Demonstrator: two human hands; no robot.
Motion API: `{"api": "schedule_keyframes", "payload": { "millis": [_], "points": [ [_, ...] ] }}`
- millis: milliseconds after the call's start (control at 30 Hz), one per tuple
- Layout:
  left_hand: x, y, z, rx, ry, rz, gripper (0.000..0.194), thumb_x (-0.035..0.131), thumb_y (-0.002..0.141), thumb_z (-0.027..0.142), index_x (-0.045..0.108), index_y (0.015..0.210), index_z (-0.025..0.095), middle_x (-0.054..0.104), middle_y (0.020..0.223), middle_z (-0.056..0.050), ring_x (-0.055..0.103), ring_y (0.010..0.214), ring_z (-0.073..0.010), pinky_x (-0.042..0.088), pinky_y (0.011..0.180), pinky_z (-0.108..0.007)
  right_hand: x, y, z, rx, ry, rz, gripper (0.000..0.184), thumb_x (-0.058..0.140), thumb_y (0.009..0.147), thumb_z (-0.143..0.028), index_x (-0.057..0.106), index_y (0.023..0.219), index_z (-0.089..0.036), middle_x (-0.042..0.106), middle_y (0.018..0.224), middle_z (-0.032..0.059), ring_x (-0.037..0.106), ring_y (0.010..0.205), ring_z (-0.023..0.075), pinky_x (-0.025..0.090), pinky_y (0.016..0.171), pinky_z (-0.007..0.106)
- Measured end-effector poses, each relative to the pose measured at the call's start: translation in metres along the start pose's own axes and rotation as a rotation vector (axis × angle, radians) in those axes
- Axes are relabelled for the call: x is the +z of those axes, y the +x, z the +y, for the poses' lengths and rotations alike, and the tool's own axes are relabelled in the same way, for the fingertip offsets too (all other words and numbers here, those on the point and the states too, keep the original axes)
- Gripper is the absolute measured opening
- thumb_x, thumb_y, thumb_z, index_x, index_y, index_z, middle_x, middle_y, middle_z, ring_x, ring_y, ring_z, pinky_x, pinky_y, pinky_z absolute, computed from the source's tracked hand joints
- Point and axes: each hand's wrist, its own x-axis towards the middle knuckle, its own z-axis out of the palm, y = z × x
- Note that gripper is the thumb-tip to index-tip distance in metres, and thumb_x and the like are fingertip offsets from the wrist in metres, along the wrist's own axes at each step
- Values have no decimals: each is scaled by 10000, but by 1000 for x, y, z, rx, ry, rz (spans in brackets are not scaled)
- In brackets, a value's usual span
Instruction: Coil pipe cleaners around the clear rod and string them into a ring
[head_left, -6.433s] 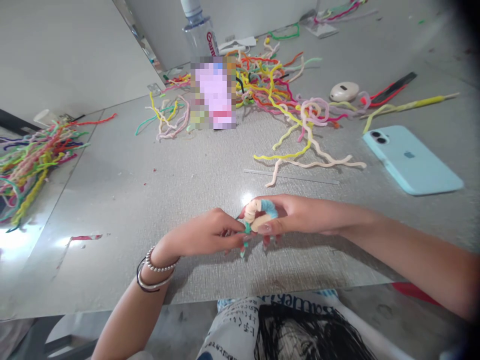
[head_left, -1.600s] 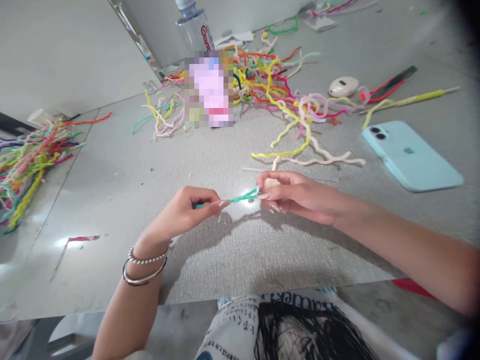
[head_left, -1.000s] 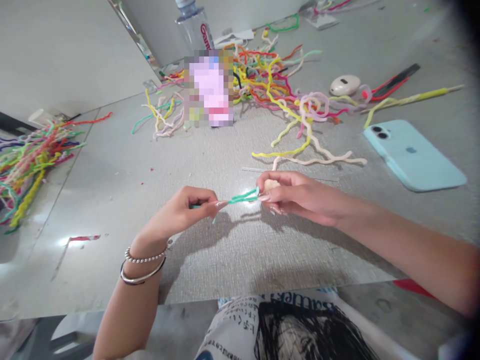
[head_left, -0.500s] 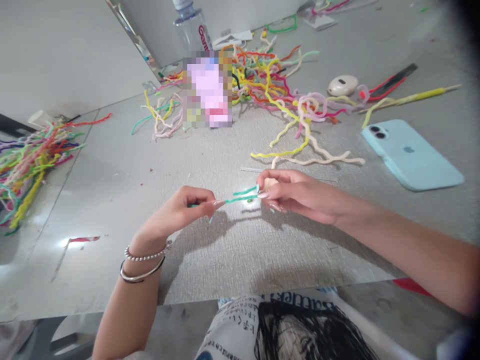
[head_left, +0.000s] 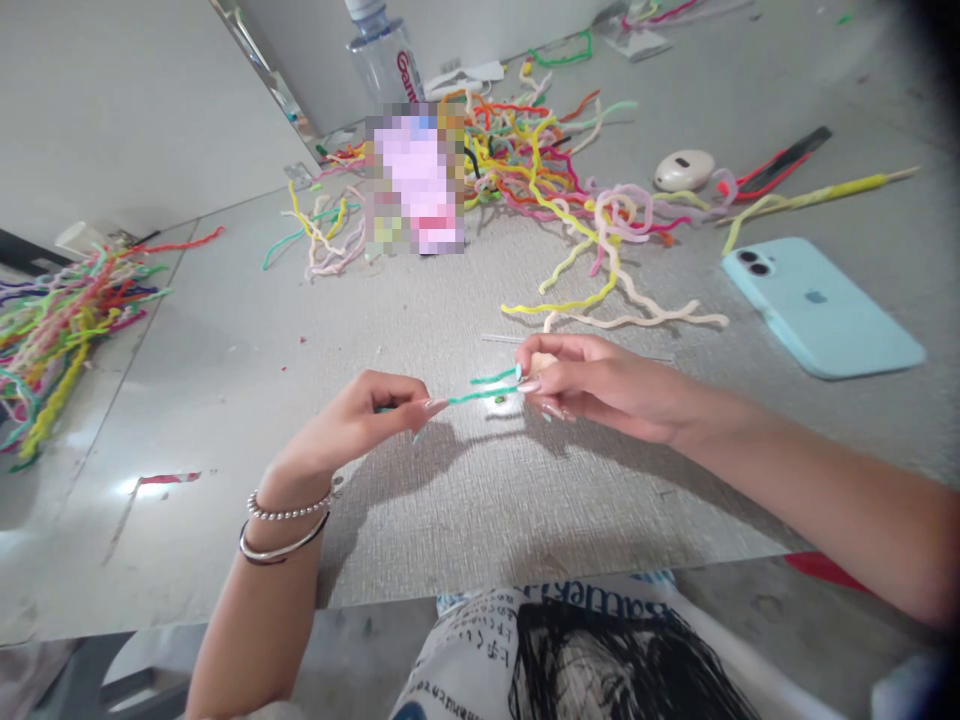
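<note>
A green pipe cleaner (head_left: 480, 396) stretches between my two hands above the grey table. My left hand (head_left: 394, 405) pinches one end of it between thumb and forefinger. At the other end, my right hand (head_left: 577, 385) grips it with closed fingers, and a short green piece sticks out leftward above the main strand. A cream-coloured bit (head_left: 541, 366) shows among the right fingers; what it is I cannot make out. Just past my right hand lie cream pipe cleaners (head_left: 637, 322) and a yellow pipe cleaner (head_left: 559, 309).
A tangle of coloured pipe cleaners (head_left: 517, 150) spreads at the back, beside a clear bottle (head_left: 382, 60). Another bundle (head_left: 67, 340) lies at far left. On the right are a light-blue phone (head_left: 832, 310), a pale oval case (head_left: 684, 171) and a yellow-wrapped stick (head_left: 840, 190).
My right hand has shifted very slightly right, so a little more of the green strand shows between the hands. My left hand keeps its pinch almost unmoved.
</note>
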Motion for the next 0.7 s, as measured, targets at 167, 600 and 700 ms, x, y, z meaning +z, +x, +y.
{"api": "schedule_keyframes", "payload": {
  "millis": [167, 600, 700],
  "points": [
    [-1, 0, 0, 7, 5, 4, 381, 518, 924, 320, 476, 583, 156, 349, 542, 51, 275, 516, -71, 213, 467, -223, -1, 0, 0, 10, 4, -5, 98, 670, 775, -126, 595, 818, -172, 537, 632, -55, 465, 561, 56, 327, 513, 180],
    [-1, -4, 2, 9, -22, -2, 406, 523, 928, 303, 433, 560, 156, 263, 534, 62, 214, 492, -61, 163, 421, -209, -1, 0, -2, 12, 8, -15, 107, 674, 754, -116, 592, 794, -172, 529, 596, -51, 461, 539, 63, 325, 479, 180],
    [0, -4, 1, 6, -22, -6, 407, 530, 925, 308, 431, 561, 158, 261, 535, 60, 215, 492, -62, 160, 419, -211, -1, 0, -2, 15, 3, -15, 112, 679, 755, -120, 594, 804, -175, 539, 609, -49, 473, 548, 63, 335, 485, 178]
  ]
}}
